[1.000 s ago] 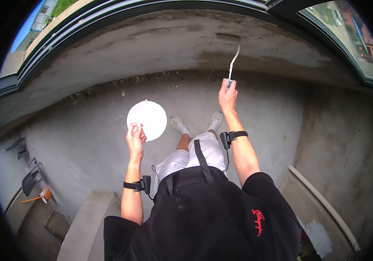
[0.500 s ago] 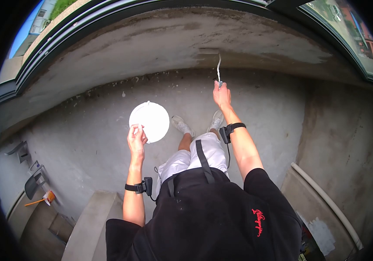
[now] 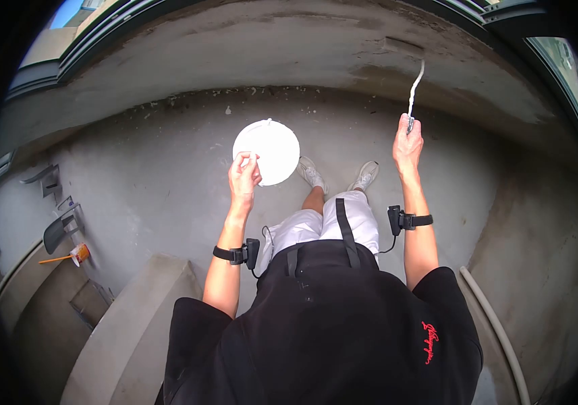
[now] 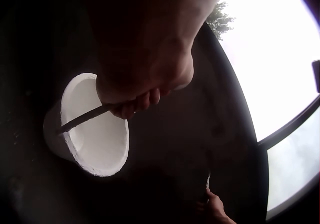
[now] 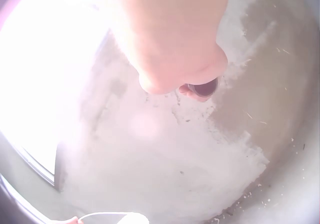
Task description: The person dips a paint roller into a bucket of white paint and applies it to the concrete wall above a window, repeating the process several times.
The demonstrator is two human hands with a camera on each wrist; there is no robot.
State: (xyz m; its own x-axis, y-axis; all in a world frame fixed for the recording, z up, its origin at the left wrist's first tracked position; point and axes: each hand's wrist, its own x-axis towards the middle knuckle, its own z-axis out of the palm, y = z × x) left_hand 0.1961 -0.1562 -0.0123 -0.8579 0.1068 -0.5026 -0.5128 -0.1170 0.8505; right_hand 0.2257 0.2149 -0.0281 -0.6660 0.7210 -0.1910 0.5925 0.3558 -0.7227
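Gripping round white bucket by thin handle in left hand; hanging just below those fingers. Can't tell contents. Gripping roller-type tool with bent white rod and grey cylindrical head in right hand; reaching beyond that hand, seemingly against grey concrete wall. Could tip or swing bucket from loose left grip or over-reaching on right. Could skid or streak along wall from uneven right-hand pressure.

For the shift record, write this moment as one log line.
left hand: holds white bucket by its handle | right hand: grips roller | roller: at grey wall | wall: light and dark patches
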